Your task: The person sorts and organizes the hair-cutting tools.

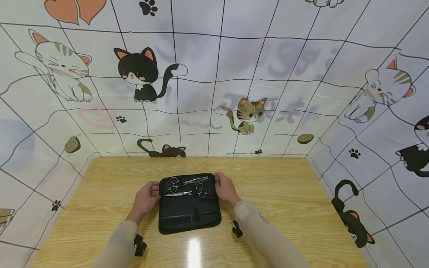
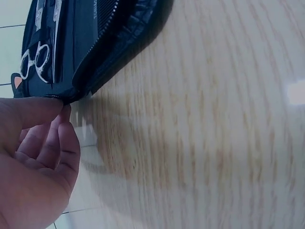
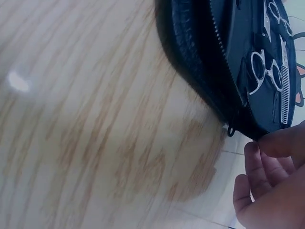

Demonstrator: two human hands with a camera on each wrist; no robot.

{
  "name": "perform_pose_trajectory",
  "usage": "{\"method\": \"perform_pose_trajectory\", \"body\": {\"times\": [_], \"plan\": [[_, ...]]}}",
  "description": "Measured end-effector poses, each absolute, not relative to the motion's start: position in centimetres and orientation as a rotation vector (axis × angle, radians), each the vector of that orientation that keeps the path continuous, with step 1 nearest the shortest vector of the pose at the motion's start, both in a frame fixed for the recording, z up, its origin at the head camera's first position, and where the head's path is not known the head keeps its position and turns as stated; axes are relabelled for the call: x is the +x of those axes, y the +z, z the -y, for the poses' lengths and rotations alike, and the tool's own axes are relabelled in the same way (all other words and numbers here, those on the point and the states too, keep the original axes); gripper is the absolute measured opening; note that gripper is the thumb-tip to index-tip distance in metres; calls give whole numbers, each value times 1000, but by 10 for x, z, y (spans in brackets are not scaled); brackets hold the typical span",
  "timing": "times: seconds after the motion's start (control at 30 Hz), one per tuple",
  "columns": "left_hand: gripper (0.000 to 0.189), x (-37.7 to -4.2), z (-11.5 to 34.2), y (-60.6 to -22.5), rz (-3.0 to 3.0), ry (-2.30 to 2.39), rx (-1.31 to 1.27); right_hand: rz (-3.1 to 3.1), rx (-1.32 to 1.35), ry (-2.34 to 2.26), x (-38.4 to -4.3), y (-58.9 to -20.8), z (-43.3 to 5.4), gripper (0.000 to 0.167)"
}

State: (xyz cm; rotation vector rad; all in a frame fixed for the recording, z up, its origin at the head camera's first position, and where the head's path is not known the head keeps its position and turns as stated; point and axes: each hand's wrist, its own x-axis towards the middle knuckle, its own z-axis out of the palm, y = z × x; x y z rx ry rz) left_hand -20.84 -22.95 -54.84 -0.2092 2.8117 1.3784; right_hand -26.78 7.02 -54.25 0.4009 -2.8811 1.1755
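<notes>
black case [image 1: 181, 204] lying opened flat over the counter [image 1: 268, 186], contact unclear; left grip [image 1: 147, 197] pinching case's left edge; right grip [image 1: 226, 189] pinching case's right edge; toothed scissors [image 1: 196, 181] in case's far half, second scissors [image 1: 178, 194] just nearer, handles at opposite ends; comb [image 2: 106, 19] in case's near half
</notes>
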Motion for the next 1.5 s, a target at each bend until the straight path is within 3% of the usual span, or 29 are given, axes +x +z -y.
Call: {"method": "perform_pose_trajectory", "body": {"times": [0.2, 0.87, 1.5], "plan": [[59, -209, 229, -544, -2867, 1246, -182, 2947, 413, 1113, -269, -541, -70, 48], [56, -205, 231, -538, -3075, 971, 12, 2875, 606, 779, -269, -543, -79, 50], [35, -194, 227, -529, -3338, 772, 171, 2640, 734, 604, -258, -528, -92, 24]]}}
